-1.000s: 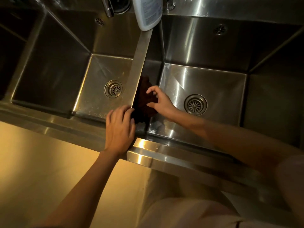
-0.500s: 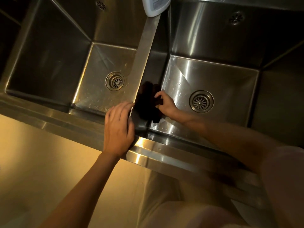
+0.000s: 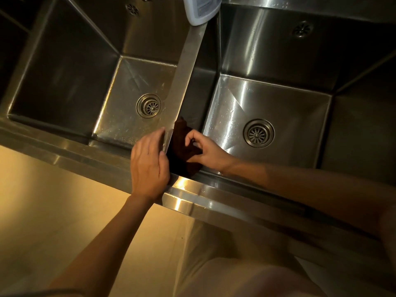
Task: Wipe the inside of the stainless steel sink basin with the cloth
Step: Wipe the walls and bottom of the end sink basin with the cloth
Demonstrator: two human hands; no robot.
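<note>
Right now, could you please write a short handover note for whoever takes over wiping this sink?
Left hand: open, resting flat on the divider between the two basins.
Right hand: holds the dark cloth against the right basin wall beside the divider, near the front corner.
Done: cannot tell which areas have been wiped; droplets show on the right basin floor near the drain.
Left: wipe the floor, the other walls and around the drain.

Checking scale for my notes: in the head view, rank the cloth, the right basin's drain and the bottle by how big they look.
1. cloth, largest, partly hidden by the right hand
2. bottle, cut off by the frame, so unsure
3. right drain, smallest, though it lies deeper
</note>
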